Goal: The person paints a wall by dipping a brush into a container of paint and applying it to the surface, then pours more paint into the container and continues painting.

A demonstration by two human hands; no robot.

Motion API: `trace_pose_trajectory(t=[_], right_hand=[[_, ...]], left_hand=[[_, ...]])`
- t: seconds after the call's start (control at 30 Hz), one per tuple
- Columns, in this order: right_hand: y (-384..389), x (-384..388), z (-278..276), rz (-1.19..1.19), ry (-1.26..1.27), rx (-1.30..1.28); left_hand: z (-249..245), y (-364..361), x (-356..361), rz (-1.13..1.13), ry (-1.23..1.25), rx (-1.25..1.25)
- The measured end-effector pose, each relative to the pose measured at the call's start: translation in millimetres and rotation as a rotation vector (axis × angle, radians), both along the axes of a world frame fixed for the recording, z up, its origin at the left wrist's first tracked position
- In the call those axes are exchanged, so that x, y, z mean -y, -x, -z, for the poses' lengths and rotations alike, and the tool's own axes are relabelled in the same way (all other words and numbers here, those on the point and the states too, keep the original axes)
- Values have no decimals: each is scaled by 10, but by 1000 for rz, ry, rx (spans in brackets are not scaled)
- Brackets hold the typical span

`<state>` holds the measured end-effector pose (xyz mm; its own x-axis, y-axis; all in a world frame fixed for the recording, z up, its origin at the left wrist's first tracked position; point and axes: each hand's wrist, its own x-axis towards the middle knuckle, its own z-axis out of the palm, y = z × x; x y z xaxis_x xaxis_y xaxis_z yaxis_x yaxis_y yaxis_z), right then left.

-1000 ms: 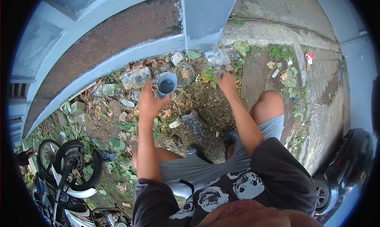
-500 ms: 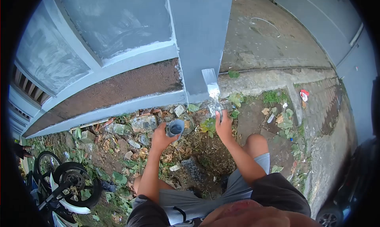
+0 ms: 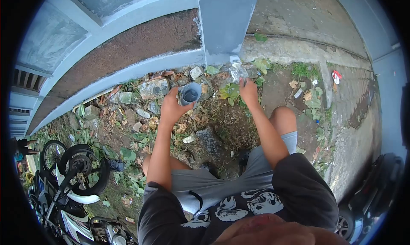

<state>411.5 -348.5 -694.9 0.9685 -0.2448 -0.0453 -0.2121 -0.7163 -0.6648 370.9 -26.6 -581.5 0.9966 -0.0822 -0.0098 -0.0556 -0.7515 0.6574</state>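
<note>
My left hand (image 3: 170,110) is wrapped round a small grey cup (image 3: 190,94), tilted so that its open mouth faces me, with grey paint inside. In my right hand (image 3: 248,92) is a paintbrush (image 3: 235,71), gripped by its handle and smeared with pale paint. Its head points away from me and appears to touch the foot of the grey-blue pillar (image 3: 226,25); the bristle tips are hard to make out. Left of the pillar runs a painted wall ledge (image 3: 128,75) below a rough brown band (image 3: 136,44).
Rubble and leaves cover the ground, with a stone block (image 3: 153,88) near the wall and a dark stone (image 3: 209,141) before my feet. A motorcycle (image 3: 72,181) stands at left, with a person's legs (image 3: 26,147) behind. A dark vehicle (image 3: 367,198) is at right.
The brush has gone down the pillar from its lower face to its foot. My view has tilted downward, showing more of my shirt and the motorcycle. The cup stays in my left hand.
</note>
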Motion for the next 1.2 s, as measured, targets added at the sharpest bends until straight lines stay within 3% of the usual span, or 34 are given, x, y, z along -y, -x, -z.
trace_pose_trajectory(t=[0.07,0.13,0.27,0.37,0.53,0.6,0.7,0.73,0.77,0.87,1.03,1.17,1.2], right_hand=[[80,-104,-470,96,3,275],[248,-158,-807,99,-50,318],[244,-155,-1034,120,-175,565],[21,-105,-678,105,-123,470],[27,227,714,13,121,125],[6,217,688,-56,173,36],[-3,148,76,74,148,150],[-6,193,28,81,214,304],[-5,214,-68,132,151,202],[86,88,-223,67,97,736],[-51,15,-212,125,50,428],[-339,469,851,-22,174,231],[-402,583,1125,-33,220,76]], left_hand=[[-4,28,-31,-3,18,-5],[10,67,-48,2,0,27],[11,102,-62,-20,19,35],[59,135,-83,-14,35,31],[-65,176,-101,-37,12,-20],[-20,200,-139,-58,36,43],[5,151,-143,-25,50,104],[-41,165,-196,-15,66,119],[-120,212,-178,-44,36,141],[-32,223,-214,-24,122,146],[-31,268,-210,-61,62,136],[-80,288,-202,-46,47,122],[-71,278,-199,-46,51,144]])
